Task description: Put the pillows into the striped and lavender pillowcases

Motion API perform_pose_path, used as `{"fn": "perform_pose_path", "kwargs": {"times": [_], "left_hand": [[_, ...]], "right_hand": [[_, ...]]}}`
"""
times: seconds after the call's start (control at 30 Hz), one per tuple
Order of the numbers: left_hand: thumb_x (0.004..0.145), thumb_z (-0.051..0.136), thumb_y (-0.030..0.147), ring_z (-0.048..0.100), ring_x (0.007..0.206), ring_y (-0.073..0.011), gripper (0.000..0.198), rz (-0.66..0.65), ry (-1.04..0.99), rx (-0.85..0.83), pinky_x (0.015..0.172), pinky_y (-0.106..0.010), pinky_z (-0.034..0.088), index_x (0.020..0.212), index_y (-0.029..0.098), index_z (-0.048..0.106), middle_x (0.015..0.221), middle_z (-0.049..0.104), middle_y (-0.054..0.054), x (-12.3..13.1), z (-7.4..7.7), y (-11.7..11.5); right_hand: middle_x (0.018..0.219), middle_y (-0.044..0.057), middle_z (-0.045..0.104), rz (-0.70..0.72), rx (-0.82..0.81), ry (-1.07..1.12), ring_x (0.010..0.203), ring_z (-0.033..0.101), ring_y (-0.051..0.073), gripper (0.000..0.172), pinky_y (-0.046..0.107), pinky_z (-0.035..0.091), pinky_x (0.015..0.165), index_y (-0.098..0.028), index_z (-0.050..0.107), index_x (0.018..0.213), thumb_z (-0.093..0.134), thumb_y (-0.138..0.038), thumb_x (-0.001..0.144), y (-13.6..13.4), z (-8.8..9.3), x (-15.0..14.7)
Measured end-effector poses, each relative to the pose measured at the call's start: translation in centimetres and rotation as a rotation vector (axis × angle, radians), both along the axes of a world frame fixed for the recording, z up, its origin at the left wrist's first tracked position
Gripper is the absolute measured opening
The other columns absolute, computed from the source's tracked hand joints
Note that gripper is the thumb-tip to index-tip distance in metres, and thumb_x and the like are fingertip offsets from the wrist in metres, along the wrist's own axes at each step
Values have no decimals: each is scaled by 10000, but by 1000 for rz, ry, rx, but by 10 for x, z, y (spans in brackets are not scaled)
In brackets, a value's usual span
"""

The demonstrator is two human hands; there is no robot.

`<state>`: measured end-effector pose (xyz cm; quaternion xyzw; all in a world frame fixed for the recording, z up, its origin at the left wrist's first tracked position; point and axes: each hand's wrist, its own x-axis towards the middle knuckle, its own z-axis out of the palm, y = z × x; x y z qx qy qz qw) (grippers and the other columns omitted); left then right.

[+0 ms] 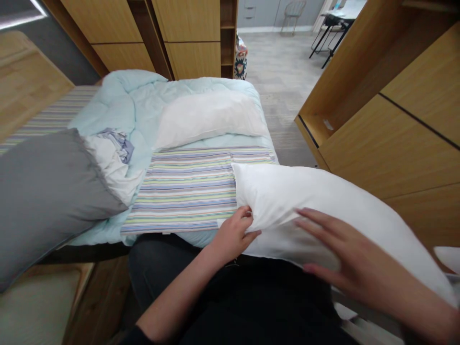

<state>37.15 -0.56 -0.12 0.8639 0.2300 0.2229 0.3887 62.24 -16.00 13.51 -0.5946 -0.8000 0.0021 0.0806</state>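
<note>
Nearest, dark trousers (158, 273) across the lap, beneath both bare forearms; left hand (232, 235) at the near corner of a white pillow (305, 206), fingers (247, 215) curled, grasping a fold of the cover; right hand (341, 249) further along the pillow, open and released, fingers (316, 220) spread across its upper face; the pillow's end over the corner of a striped pad (183, 191). For a steady hold on smooth cotton, a firm pinch at one corner and a flat palm further along work well, with the filling left uncrushed; across the pad, pastel stripes in fine rows; to the left, a bulky grey bedding roll (46, 201) against crumpled white cloth (111, 163); beyond, a second white pillow (208, 120) on a pale aqua quilt (140, 100); to the right, wooden wardrobe panels (388, 143); farthest, a patterned bag (240, 60), a grey floor (276, 81), a chair (293, 14) and a black-legged desk (328, 36).
</note>
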Motion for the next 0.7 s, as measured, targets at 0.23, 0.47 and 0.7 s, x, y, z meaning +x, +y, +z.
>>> {"fn": "perform_pose_path", "kwargs": {"times": [0.23,0.47,0.7], "left_hand": [[1051,621,388,668,1266,-241,185,116,-105,-26,1128,-420,522,1079,242,732,1338,712,-89,-30,-1,47],[995,580,237,702,1097,-250,174,74,393,285,996,-411,508,1027,218,751,1114,764,-69,-47,-80,81],[946,564,222,721,1106,-290,393,-250,785,433,901,-404,565,1322,215,679,1363,680,-130,31,-87,70]], "right_hand": [[1655,141,484,2,-69,-89,1503,443,423,986,633,247,1260,-257,437,1647,866,-328,762,77,-87,-47],[1100,108,761,-374,82,-110,1045,678,309,546,417,404,909,-187,658,1428,633,-219,883,98,-86,13],[1087,115,728,-465,160,-136,1011,642,311,566,380,366,793,-201,606,1483,631,-324,931,134,-78,32]]}}
